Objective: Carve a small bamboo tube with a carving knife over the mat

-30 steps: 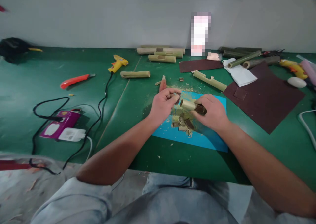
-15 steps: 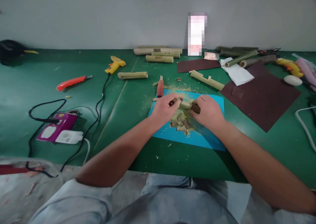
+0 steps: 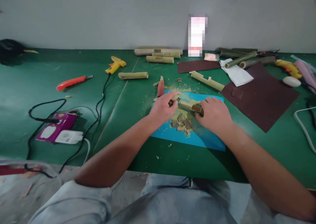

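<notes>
A short bamboo tube (image 3: pixel 185 105) with a cut-out near its right end is held over the blue sheet (image 3: pixel 163 131). My right hand (image 3: pixel 216 113) wraps around the tube's right end. Just left of the tube, my left hand (image 3: pixel 164 106) pinches a small dark brown piece, apparently sandpaper (image 3: pixel 174 101), mostly hidden by the fingers. A narrow gap separates that piece from the tube. Bamboo scraps (image 3: pixel 182 122) and pale dust lie below on the sheet. Beyond my left hand rests a knife with a reddish handle (image 3: pixel 160 87).
Cut bamboo tubes (image 3: pixel 160 59) lie along the back, another notched tube (image 3: pixel 207 81) nearer. Dark brown sheets (image 3: pixel 265 108) lie right. Leftward are a yellow glue gun (image 3: pixel 115 66), a red-handled cutter (image 3: pixel 74 82) and a purple power box (image 3: pixel 58 126) with cords. A blurred upright screen (image 3: pixel 197 34) leans on the wall.
My right hand has shifted slightly right and down with the bamboo tube, turning its cut-out into view. My left fingers have come away from the tube's left end.
</notes>
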Action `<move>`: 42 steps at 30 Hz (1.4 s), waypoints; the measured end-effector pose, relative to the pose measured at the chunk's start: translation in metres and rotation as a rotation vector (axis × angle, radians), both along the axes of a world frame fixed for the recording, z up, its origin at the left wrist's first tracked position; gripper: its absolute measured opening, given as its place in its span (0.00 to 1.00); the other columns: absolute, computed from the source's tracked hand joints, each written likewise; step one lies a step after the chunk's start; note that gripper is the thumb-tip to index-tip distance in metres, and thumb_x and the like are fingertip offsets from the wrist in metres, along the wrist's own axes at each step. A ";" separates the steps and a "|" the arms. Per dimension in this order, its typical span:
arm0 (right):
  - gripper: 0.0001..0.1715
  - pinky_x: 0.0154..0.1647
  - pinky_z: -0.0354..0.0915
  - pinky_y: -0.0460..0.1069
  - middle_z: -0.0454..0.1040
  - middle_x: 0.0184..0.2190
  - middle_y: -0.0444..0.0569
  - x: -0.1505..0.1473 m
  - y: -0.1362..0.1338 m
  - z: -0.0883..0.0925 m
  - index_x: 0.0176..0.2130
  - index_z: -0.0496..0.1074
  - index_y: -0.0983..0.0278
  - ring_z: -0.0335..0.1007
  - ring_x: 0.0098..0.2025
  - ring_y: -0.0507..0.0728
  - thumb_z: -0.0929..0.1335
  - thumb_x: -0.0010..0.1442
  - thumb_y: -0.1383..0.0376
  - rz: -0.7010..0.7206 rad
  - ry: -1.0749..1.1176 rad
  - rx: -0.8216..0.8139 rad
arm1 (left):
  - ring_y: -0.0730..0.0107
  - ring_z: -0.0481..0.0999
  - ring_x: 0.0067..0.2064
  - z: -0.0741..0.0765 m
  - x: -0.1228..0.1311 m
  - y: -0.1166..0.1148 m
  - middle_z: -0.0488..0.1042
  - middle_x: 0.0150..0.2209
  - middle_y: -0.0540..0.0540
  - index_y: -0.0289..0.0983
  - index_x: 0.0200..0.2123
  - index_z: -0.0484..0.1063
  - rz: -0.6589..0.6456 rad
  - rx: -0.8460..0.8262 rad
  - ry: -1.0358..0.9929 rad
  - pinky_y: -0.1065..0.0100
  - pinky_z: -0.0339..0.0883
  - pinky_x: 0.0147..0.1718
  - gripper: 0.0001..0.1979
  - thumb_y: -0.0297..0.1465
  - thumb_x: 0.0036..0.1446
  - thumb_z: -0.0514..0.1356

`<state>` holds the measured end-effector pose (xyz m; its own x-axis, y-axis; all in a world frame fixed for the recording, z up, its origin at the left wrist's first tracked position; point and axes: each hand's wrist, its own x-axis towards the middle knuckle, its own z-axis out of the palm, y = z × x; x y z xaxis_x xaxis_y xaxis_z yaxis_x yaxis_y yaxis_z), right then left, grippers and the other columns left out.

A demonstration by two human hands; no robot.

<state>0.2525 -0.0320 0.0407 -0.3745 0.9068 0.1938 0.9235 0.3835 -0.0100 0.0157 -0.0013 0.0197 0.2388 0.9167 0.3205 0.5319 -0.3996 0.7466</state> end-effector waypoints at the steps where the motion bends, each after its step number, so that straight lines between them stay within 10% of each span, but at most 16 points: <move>1: 0.11 0.37 0.57 0.57 0.77 0.35 0.59 -0.001 0.000 0.000 0.37 0.77 0.66 0.73 0.42 0.68 0.71 0.62 0.59 0.000 0.011 0.005 | 0.75 0.65 0.27 0.001 0.000 0.000 0.68 0.29 0.53 0.37 0.51 0.77 0.002 -0.010 -0.027 0.71 0.61 0.30 0.15 0.25 0.63 0.59; 28: 0.13 0.36 0.60 0.56 0.77 0.36 0.55 -0.016 -0.001 -0.018 0.33 0.71 0.59 0.73 0.40 0.64 0.70 0.66 0.55 -0.013 0.220 -0.107 | 0.69 0.76 0.34 -0.002 0.004 -0.006 0.81 0.38 0.47 0.40 0.45 0.81 -0.061 0.025 0.180 0.67 0.71 0.37 0.11 0.35 0.59 0.70; 42: 0.21 0.48 0.69 0.60 0.81 0.46 0.59 -0.010 -0.002 -0.017 0.55 0.74 0.62 0.75 0.49 0.68 0.66 0.70 0.54 0.103 0.472 0.103 | 0.78 0.68 0.21 0.022 0.019 -0.019 0.81 0.29 0.47 0.36 0.42 0.82 -0.021 -0.500 -0.568 0.72 0.62 0.21 0.12 0.35 0.57 0.69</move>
<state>0.2427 -0.0345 0.0242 -0.3107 0.8368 0.4508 0.7844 0.4936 -0.3755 0.0345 -0.0202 0.0418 0.1800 0.9822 -0.0530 0.0075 0.0525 0.9986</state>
